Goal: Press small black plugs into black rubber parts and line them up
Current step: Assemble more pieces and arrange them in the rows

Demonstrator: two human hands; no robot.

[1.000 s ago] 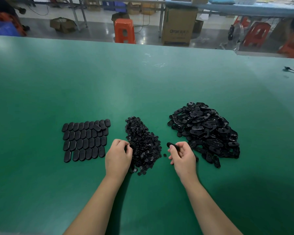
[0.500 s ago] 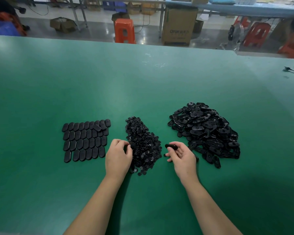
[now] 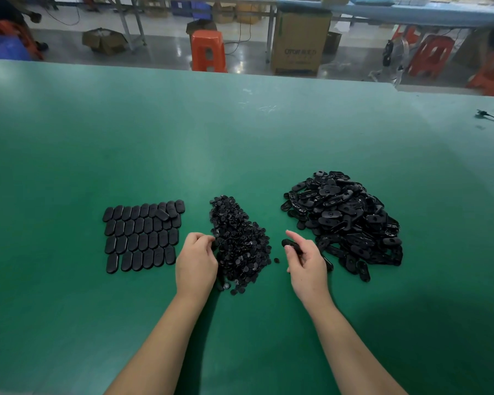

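The right hand [image 3: 308,263] holds one black rubber part [image 3: 292,246], pinched between thumb and curled fingers, with its rounded end sticking out past the fingertips toward the plug pile; its long axis appears to run from that tip back and outward into the palm, though most of it is hidden by the fingers. A second dark part seems to lie under or just behind the heel of this hand, and I cannot tell whether it is held. The left hand [image 3: 196,260] rests with fingers curled at the near left edge of the pile of small black plugs [image 3: 238,243], fingertips touching the heap; whether a plug is already pinched cannot be seen. So the plugs lie directly beyond and to the right of the left hand's fingertips, and the held part lies further right across a narrow gap of green table [image 3: 240,138], where one stray plug [image 3: 276,260] sits. The coming move likely brings the two hands together over that gap. The heap of unfilled rubber parts [image 3: 345,220] lies just beyond and right of the right hand; the finished rows [image 3: 143,235] lie just left of the left hand.
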